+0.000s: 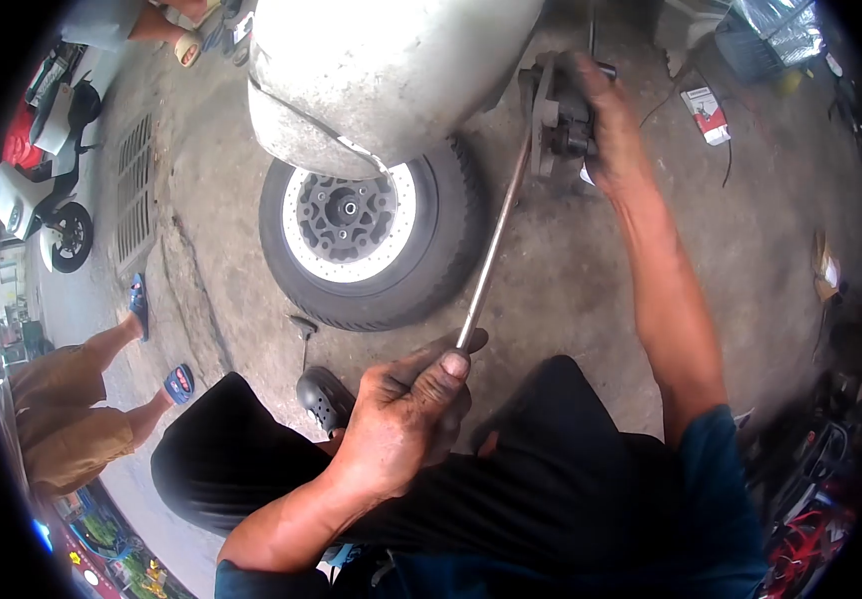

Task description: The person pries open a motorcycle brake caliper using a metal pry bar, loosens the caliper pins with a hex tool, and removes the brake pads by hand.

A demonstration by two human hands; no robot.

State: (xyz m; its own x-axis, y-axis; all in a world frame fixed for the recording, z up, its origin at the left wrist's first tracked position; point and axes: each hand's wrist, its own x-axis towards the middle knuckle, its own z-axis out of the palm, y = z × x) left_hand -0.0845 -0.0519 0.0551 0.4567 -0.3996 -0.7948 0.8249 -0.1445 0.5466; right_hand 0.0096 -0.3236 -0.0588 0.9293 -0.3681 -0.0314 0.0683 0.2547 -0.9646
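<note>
My left hand (398, 414) is closed around the lower end of a long screwdriver (496, 245), with its handle hidden in the fist. The bright shaft slants up and right, and its far end meets a dark brake caliper (559, 120). My right hand (606, 120) grips that caliper from the right, thumb and fingers around it; the exact spot where the tip touches cannot be made out. Left of the caliper, a wheel (439, 240) with a black tyre and pale rim stands under a dirty white body panel (381, 70).
A dark clog (325, 399) shows beside my knee, with a small long-stemmed tool (302, 329) on the concrete near it. A person in brown shorts (71, 424) is at the left, near a floor grate (135, 190) and a parked scooter (41, 180). A red-and-white box (706, 115) lies at the right.
</note>
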